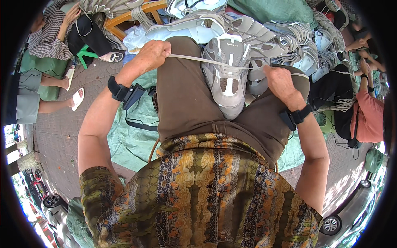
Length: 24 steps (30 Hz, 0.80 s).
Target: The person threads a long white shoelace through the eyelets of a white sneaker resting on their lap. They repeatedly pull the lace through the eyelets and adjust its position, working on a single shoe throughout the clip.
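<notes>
A grey and white sneaker (230, 78) rests between my thighs, its toe toward my lap and its tongue away from me. Above my left knee, my left hand (154, 53) is closed on one end of a pale flat shoelace (190, 59). The lace runs taut across the sneaker's upper part toward my right hand. My right hand (282, 82) is closed on the lace over my right thigh, and a loose end trails past it to the right. Lacing crosses the sneaker's front below the tongue.
Ahead of my knees lies a heap of grey shoe uppers (289, 37) with loose laces. A wooden stool (120, 27) stands at the far left. People sit on both sides, one near a green stool (84, 53). Green sheeting (138, 144) covers the paving under me.
</notes>
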{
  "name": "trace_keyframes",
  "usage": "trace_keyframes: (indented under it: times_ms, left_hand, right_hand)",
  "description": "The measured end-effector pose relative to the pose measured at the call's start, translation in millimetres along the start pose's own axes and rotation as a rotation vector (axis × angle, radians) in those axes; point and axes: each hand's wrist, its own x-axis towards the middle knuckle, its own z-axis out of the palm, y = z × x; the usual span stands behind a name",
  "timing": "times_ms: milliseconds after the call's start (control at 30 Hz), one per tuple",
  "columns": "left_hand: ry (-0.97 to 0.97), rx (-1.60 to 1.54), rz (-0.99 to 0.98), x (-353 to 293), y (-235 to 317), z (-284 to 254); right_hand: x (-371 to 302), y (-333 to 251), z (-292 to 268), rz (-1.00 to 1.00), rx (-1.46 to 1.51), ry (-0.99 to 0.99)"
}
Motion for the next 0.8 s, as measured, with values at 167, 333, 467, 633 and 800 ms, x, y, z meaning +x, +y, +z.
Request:
trace_keyframes:
  times_ms: [167,333,467,633,800]
  left_hand:
    - [-0.130,-0.464,-0.035,-8.5,-4.7,-14.8]
    - [0.167,0.182,0.315,-23.9,5.5,-20.1]
    - [0.286,0.437,0.373,-35.9,-14.6,-22.8]
    - [0.304,0.546,0.259,-42.5,-57.5,-34.6]
    - [0.309,0.653,0.057,-64.8,-122.0,-46.7]
  right_hand:
    - [-30.4,30.3,-49.8,0.150,0.049,0.021]
    - [-89.0,74.1,-98.1,0.263,-0.112,0.053]
    - [-141.4,108.2,-119.6,0.395,0.015,0.040]
    - [-194.5,135.9,-146.8,0.742,0.899,-0.205]
    - [-222.3,163.2,-131.2,0.449,-0.084,-0.067]
